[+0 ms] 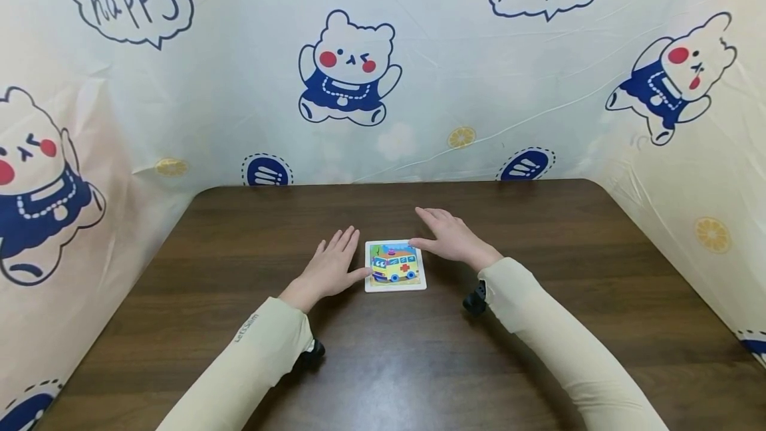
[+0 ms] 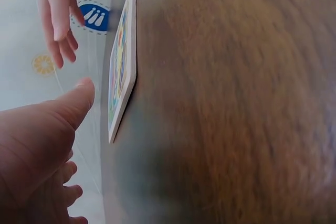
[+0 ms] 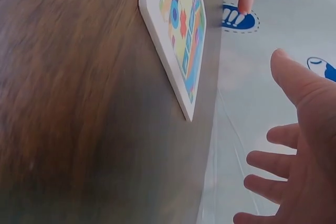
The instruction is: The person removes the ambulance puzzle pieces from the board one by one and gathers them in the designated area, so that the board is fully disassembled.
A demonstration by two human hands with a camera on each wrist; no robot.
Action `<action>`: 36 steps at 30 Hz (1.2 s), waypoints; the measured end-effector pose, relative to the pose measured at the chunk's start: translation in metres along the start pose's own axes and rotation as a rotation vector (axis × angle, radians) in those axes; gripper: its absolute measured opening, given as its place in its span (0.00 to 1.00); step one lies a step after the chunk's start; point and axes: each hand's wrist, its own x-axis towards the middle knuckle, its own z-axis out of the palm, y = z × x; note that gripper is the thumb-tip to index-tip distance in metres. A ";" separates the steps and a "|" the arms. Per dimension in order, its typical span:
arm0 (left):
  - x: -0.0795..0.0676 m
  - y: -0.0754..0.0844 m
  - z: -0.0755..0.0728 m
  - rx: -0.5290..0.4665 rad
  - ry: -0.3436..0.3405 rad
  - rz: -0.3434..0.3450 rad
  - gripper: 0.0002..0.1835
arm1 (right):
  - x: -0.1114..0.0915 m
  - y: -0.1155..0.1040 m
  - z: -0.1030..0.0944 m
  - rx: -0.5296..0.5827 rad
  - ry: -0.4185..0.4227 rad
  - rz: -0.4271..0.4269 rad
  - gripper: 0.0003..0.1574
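A small flat picture puzzle board (image 1: 395, 266) with a white frame lies on the brown table. Its picture is a yellow ambulance with a face and a red cross. My left hand (image 1: 330, 267) is just left of the board, fingers straight, the thumb over its left edge in the head view. On the other side, my right hand (image 1: 451, 238) hovers by the top right corner with fingers spread. Both wrist views show a gap between the thumbs and the board (image 2: 122, 61); the right thumb (image 3: 294, 74) points toward it from above. Neither hand holds anything.
The dark wood table (image 1: 383, 358) reaches back to a fabric backdrop (image 1: 431, 98) printed with cartoon bears, which also hangs at both sides. Black straps with small devices (image 1: 475, 299) sit at the wrists under the light sleeves (image 1: 538, 298).
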 end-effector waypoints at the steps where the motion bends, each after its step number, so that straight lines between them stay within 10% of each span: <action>1: 0.000 0.001 0.000 -0.005 -0.006 0.004 0.46 | 0.001 -0.002 0.001 0.004 -0.009 -0.002 0.49; 24: -0.002 0.007 0.007 -0.019 -0.094 0.007 0.45 | 0.034 -0.035 0.026 0.084 -0.114 -0.172 0.38; 36: 0.000 0.007 0.009 -0.028 -0.119 0.007 0.44 | 0.043 -0.041 0.038 0.118 -0.167 -0.116 0.27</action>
